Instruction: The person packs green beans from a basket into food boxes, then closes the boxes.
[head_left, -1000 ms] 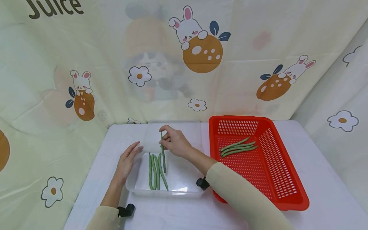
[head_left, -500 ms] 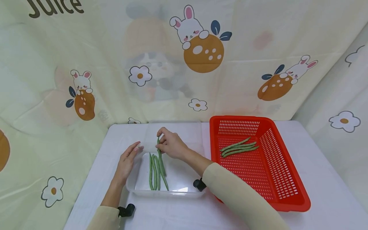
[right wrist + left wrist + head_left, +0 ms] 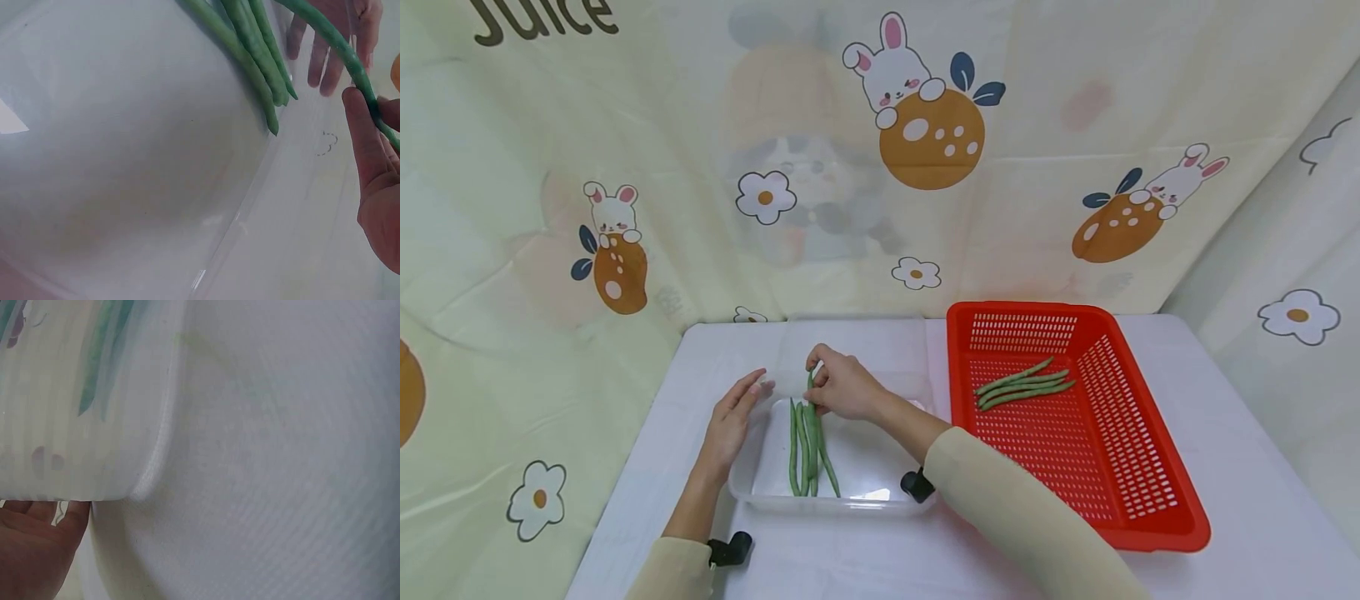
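In the head view, my right hand point(image 3: 850, 390) pinches a green bean point(image 3: 337, 40) near its far end, between thumb and fingers. That bean hangs over a clear plastic box point(image 3: 880, 507), above several green beans point(image 3: 793, 450) lying side by side on its left half. The held bean's lower part overlaps them, so contact is hard to tell. My left hand point(image 3: 730, 417) rests against the box's left wall with fingers fairly straight. In the left wrist view, part of the left hand point(image 3: 37, 544) shows at the box's edge, with beans blurred through the wall.
A red perforated basket point(image 3: 1150, 467) stands to the right of the box, holding several green beans point(image 3: 1026, 389). A transparent panel point(image 3: 902, 346) lies behind the box on the white table point(image 3: 835, 558). A printed curtain point(image 3: 700, 250) hangs at the back.
My right hand has moved left and a little nearer with the pinched bean, bringing it from the right of the row to over it. My left hand has stayed in place.
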Demonstrator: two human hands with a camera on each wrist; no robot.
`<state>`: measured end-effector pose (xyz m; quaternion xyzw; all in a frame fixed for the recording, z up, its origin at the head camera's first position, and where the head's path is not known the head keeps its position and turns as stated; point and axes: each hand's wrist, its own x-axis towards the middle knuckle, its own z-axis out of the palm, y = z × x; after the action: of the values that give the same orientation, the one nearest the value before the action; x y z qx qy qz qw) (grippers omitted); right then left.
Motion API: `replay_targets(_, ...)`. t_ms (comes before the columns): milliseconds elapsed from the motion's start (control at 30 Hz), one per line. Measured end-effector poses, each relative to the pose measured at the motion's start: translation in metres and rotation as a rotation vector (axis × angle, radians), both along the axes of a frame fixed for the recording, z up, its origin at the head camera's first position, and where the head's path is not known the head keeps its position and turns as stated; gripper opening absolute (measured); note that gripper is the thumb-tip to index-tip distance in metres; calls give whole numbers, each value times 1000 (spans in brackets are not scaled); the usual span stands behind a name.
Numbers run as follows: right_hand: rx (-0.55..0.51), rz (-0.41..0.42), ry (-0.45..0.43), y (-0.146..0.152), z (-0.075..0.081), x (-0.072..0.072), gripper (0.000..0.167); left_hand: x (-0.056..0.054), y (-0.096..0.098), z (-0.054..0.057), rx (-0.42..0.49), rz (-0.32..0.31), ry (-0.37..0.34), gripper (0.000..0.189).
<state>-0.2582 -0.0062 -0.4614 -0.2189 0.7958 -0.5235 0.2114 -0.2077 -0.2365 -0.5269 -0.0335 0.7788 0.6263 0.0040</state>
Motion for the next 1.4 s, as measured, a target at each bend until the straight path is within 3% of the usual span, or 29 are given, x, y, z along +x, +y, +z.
replay_targets(500, 226, 10, 303, 0, -6, 1, 38, 1, 0, -2, -26, 8, 0, 48)
replay_targets(700, 307, 81, 292, 0, -4, 4, 37, 0, -1, -1, -19, 7, -2, 47)
replay_targets(1033, 421, 117, 231, 0, -5, 7, 56, 1, 1, -1, -31, 8, 5, 49)
replay_targets(1400, 457, 127, 354, -3, 6, 11, 55, 0, 0, -2, -43, 4, -9, 51)
